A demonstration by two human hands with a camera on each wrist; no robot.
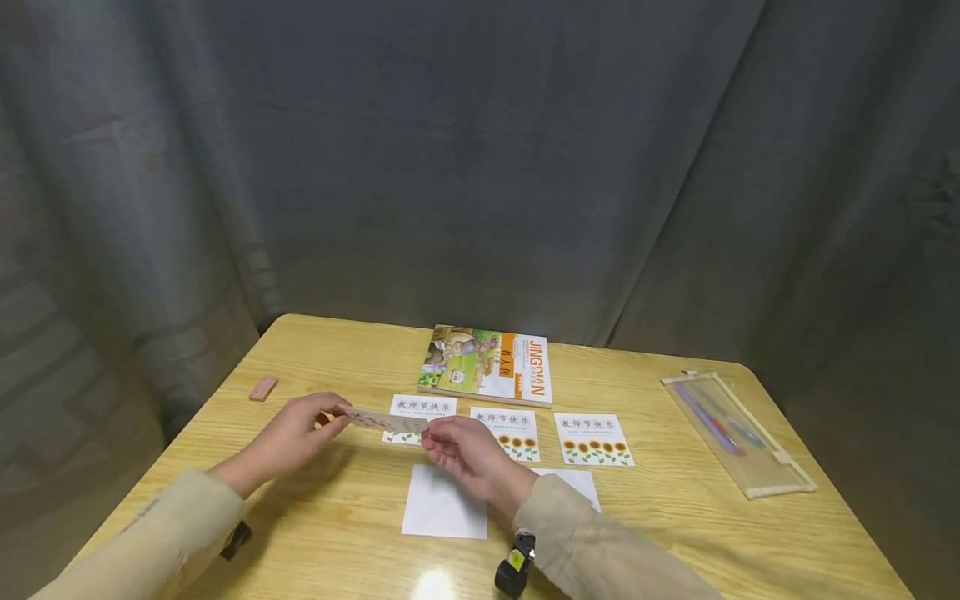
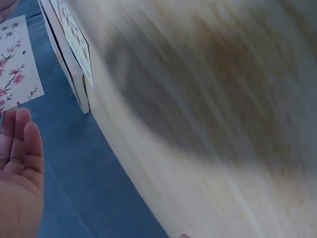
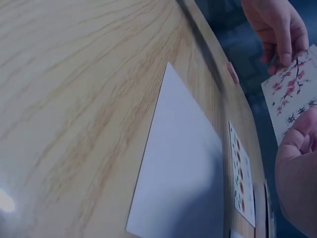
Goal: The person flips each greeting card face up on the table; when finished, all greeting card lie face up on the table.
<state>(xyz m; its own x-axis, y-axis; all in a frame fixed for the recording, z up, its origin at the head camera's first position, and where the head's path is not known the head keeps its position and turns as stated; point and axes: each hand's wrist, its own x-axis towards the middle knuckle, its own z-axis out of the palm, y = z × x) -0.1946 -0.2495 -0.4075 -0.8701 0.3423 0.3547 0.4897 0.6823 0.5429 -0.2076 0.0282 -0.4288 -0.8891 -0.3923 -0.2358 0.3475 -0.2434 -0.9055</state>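
A card with pink blossom branches and dark lettering (image 1: 384, 421) is held up over the table, tilted nearly edge-on in the head view. My left hand (image 1: 296, 435) pinches its left end between thumb and fingers. At the other end, my right hand (image 1: 474, 460) grips the card near the lettering. The right wrist view shows the blossom card's printed face (image 3: 292, 91) between both hands. Below the right hand lies a blank white sheet (image 1: 444, 508); a second white sheet (image 1: 579, 483) is partly covered by the right forearm.
Three sunflower cards lie in a row: a left one (image 1: 423, 406) partly behind the held card, a middle one (image 1: 517, 422) and a right one (image 1: 594, 437). A book (image 1: 483, 362) lies behind them. A pink eraser (image 1: 263, 388) is at left, a zip pouch with pens (image 1: 735, 433) at right.
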